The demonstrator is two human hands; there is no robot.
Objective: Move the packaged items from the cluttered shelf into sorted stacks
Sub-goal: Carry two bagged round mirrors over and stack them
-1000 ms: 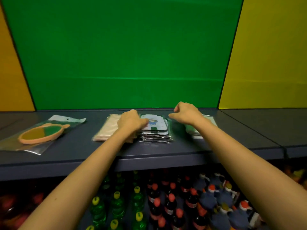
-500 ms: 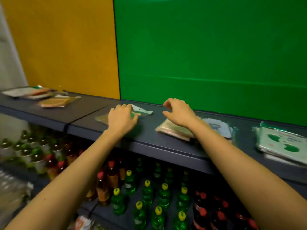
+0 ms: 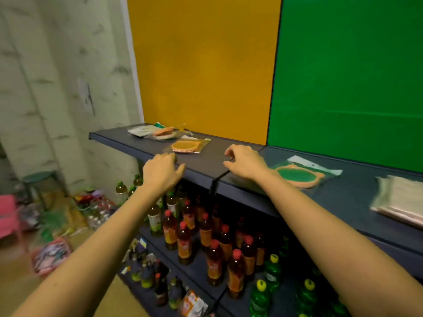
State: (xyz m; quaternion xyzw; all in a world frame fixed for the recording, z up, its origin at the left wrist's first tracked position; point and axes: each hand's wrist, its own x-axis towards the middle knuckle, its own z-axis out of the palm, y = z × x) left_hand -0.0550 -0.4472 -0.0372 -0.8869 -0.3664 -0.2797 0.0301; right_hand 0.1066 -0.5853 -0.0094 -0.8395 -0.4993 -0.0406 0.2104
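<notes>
Flat clear-bagged items lie on the dark shelf [image 3: 206,165]. An orange round item in a bag [image 3: 186,146] lies just beyond my left hand [image 3: 161,171], which hovers over the shelf's front edge with loosely curled fingers and holds nothing. My right hand [image 3: 243,163] hovers over the shelf, fingers curled and empty, just left of a green-and-orange packaged item [image 3: 297,176]. A small heap of packages [image 3: 158,132] sits at the shelf's far left end. A stack of beige packages [image 3: 401,200] lies at the right edge of view.
Below the shelf stand rows of red-capped bottles [image 3: 212,245] and green bottles [image 3: 263,291]. Orange and green panels back the shelf. On the floor to the left are a stool [image 3: 39,181], a pink chair [image 3: 9,213] and scattered bags [image 3: 51,256].
The view has swung left along the shelf. Both hands have left the central stacks and moved left, now over the shelf section in front of the orange panel, still holding nothing.
</notes>
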